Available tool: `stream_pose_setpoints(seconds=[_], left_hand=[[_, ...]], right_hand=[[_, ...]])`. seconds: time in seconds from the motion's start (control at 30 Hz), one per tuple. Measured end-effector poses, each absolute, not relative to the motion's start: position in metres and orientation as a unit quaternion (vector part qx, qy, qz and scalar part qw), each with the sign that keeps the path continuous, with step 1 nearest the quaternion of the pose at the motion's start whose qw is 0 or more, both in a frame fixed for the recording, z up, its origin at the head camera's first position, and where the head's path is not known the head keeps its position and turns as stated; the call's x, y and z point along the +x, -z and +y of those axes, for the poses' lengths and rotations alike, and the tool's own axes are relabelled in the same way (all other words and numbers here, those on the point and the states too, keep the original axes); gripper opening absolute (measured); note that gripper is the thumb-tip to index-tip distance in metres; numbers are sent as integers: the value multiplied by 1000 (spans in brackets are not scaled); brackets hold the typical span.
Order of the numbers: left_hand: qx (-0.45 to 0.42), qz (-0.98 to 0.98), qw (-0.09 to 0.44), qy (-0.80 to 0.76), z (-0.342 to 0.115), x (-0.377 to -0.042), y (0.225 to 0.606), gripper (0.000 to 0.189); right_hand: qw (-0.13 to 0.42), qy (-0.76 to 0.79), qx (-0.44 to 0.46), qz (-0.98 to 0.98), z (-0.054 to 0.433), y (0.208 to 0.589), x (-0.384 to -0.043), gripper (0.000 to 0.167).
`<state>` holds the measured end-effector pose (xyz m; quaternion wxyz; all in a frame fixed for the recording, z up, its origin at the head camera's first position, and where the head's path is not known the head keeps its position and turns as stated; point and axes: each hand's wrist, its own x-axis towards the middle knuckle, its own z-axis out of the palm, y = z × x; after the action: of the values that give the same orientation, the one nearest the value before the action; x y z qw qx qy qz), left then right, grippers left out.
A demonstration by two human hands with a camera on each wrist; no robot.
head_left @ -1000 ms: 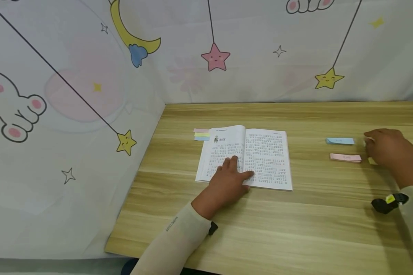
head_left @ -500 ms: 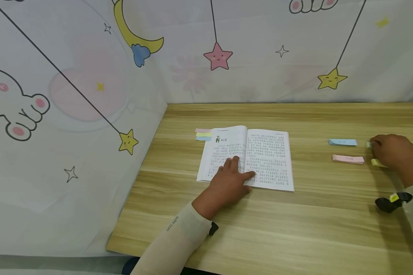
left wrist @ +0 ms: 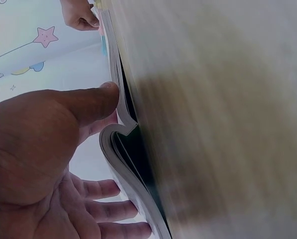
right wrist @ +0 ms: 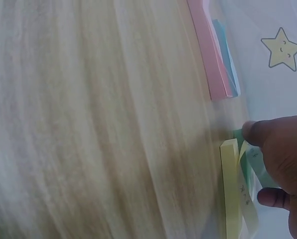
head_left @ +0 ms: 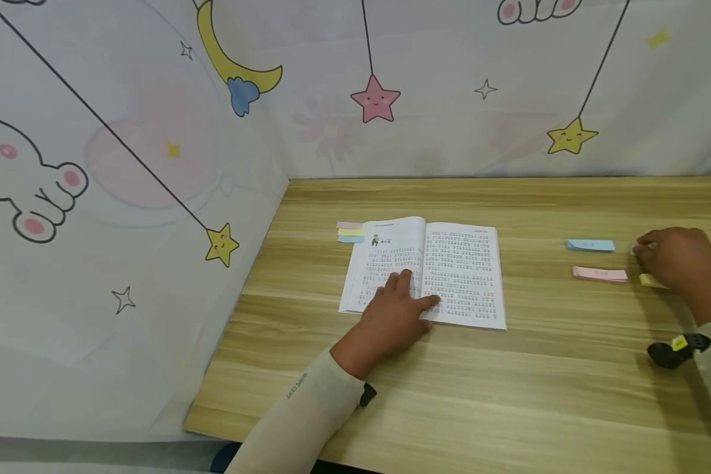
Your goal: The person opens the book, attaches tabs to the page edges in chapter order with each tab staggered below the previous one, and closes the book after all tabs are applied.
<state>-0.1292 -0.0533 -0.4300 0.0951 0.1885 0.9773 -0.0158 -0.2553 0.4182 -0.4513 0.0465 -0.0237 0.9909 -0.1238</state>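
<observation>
An open book of printed text lies on the table. My left hand rests across its lower middle, fingers spread over the left page and thumb on the right one. In the left wrist view the book's page edges bulge on both sides of the spine. Far to the right, my right hand pinches at a green sticky note pad, a strip of which bends up by the fingers in the right wrist view. Close beside it lies a yellow sticky note pad. The hand covers most of the green pad in the head view.
Between the book and my right hand lie a blue sticky note pad and a pink sticky note pad. Pink, yellow and blue tabs stick out from the book's upper left edge. A printed curtain borders the wooden table.
The view has shifted slightly. My right hand stays at the green pad, its fingers moving a little and lifting slightly; the green that showed at its fingertips is now mostly covered. The left hand stays put.
</observation>
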Motion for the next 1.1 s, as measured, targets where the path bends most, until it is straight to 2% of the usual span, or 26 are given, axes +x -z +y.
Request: stream_pose_setpoints(seconds=[0.23,0.53,0.7,0.87,1.1], left_hand=[[189,977,94,16,-53,-129,430,50],[197,977,86,16,-53,-128,429,49],[197,977,84,17,-53,-128,428,49],[198,977,82,18,-53,-128,427,49],[195,977,88,16,-53,-129,428,50]], right_hand=[[-1,58,-40,998,415,452,-259,27],[12,48,-34,998,409,446,-254,20],[0,93,-46,995,377,427,-249,23],[-7,172,-115,978,333,416,-246,28],[71,280,-143,947,274,419,-248,34]])
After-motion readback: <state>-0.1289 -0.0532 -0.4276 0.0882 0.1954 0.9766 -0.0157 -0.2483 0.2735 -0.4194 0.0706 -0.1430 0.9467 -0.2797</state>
